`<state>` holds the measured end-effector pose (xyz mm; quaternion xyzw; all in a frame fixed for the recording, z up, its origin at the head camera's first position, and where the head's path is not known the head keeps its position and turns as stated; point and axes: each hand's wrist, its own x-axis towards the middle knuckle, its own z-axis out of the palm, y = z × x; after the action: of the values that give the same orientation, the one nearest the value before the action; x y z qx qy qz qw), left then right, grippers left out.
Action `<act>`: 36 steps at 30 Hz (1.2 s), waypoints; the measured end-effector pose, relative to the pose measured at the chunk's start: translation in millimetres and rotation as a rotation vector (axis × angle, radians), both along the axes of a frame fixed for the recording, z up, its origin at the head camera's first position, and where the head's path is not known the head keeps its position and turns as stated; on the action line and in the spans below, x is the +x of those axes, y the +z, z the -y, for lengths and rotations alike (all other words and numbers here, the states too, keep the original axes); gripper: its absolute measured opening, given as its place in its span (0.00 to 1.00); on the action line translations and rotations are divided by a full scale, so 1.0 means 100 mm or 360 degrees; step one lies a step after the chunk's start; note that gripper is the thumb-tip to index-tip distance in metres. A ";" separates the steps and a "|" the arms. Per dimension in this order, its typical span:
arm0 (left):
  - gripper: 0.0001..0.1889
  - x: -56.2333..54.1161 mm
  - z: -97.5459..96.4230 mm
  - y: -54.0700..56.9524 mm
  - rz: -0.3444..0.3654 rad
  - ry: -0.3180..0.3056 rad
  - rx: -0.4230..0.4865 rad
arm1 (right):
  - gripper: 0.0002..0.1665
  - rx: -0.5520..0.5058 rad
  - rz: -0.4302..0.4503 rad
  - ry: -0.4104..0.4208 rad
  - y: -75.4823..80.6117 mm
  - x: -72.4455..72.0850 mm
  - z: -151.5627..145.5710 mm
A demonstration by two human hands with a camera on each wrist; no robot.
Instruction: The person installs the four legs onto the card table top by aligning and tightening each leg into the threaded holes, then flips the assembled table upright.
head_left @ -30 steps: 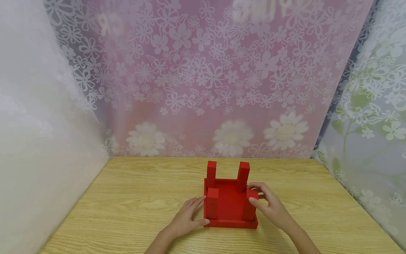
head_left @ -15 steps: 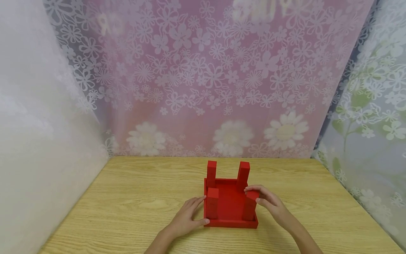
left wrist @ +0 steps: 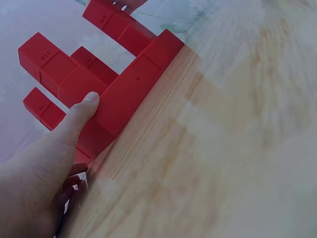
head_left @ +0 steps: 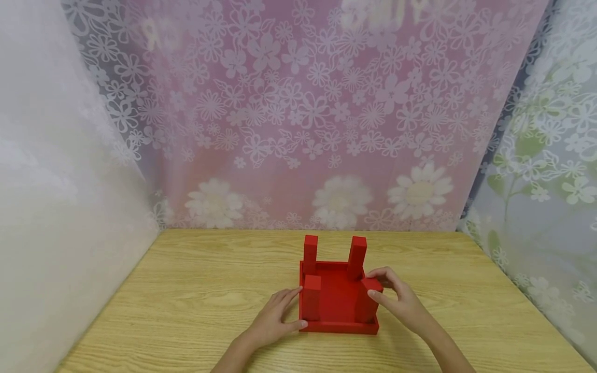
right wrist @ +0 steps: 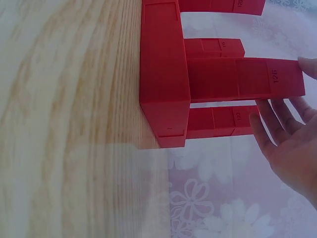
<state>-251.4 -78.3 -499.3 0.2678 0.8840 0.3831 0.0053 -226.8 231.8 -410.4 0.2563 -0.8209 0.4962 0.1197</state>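
Observation:
A red square base (head_left: 338,327) with a raised rim lies on the table. One upright block-like post rises at each corner. My left hand (head_left: 270,322) grips the near left corner, thumb on the front wall and fingers along the left side. In the left wrist view the thumb presses the base (left wrist: 131,89) beside a post (left wrist: 42,54) marked 119. My right hand (head_left: 402,305) pinches the top of the near right post (head_left: 367,305) between thumb and fingers. The right wrist view shows that post (right wrist: 213,79) marked 126, upper end between thumb and fingertips.
The wood-grain table (head_left: 210,280) extends around the base. Two posts, the far left (head_left: 310,254) and far right (head_left: 357,256), stand behind the hands. A pink floral curtain (head_left: 280,129) hangs at the back, with pale sheets on both sides.
My right hand shifted its fingers back and then forward around the post's top. The near right post is turned slightly. My left hand and the base have stayed put.

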 end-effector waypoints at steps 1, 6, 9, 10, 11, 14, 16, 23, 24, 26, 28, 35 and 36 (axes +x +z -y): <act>0.40 0.00 0.00 0.00 -0.0002 -0.0001 0.0002 | 0.14 0.0012 0.0002 -0.0029 0.00 0.00 0.00; 0.40 0.00 0.00 0.01 -0.0009 0.0000 0.0000 | 0.15 0.0039 0.0039 -0.0155 0.00 0.01 0.04; 0.40 -0.01 0.01 0.01 -0.0007 0.0002 -0.0006 | 0.16 0.0035 0.0044 -0.0211 0.01 0.02 0.07; 0.40 -0.01 0.01 0.01 -0.0004 0.0003 -0.0005 | 0.16 0.0027 0.0043 -0.0226 0.01 0.02 0.09; 0.40 -0.01 0.01 0.01 -0.0001 0.0002 -0.0004 | 0.16 0.0029 0.0032 -0.0243 0.01 0.02 0.10; 0.40 -0.01 0.01 0.01 0.0000 0.0003 -0.0005 | 0.17 0.0054 -0.0018 -0.0286 0.03 0.04 0.14; 0.40 0.00 0.01 0.02 0.0003 0.0003 -0.0003 | 0.17 0.0073 -0.0061 -0.0297 0.08 0.06 0.17; 0.40 0.01 0.00 0.02 0.0005 0.0006 0.0000 | 0.17 0.0117 -0.0124 -0.0255 0.09 0.07 0.16; 0.40 0.01 0.00 0.01 0.0006 0.0005 0.0001 | 0.18 0.0112 -0.0127 -0.0232 0.07 0.05 0.14; 0.40 0.01 0.00 0.00 0.0010 0.0003 0.0005 | 0.18 0.0098 -0.0123 -0.0163 0.04 0.03 0.09; 0.40 0.01 0.00 0.00 0.0012 -0.0001 0.0010 | 0.18 0.0057 -0.0130 -0.0055 0.04 0.02 0.05; 0.40 0.02 0.00 0.01 0.0018 0.0000 0.0008 | 0.20 -0.0135 -0.0093 0.0525 0.10 0.01 -0.06; 0.40 0.02 0.00 0.02 0.0018 -0.0001 0.0008 | 0.20 -0.0160 -0.0070 0.0591 0.11 0.01 -0.07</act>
<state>-249.7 -78.2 -497.7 0.2660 0.8829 0.3868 0.0096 -225.6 238.9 -399.8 0.4080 -0.7308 0.5443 0.0565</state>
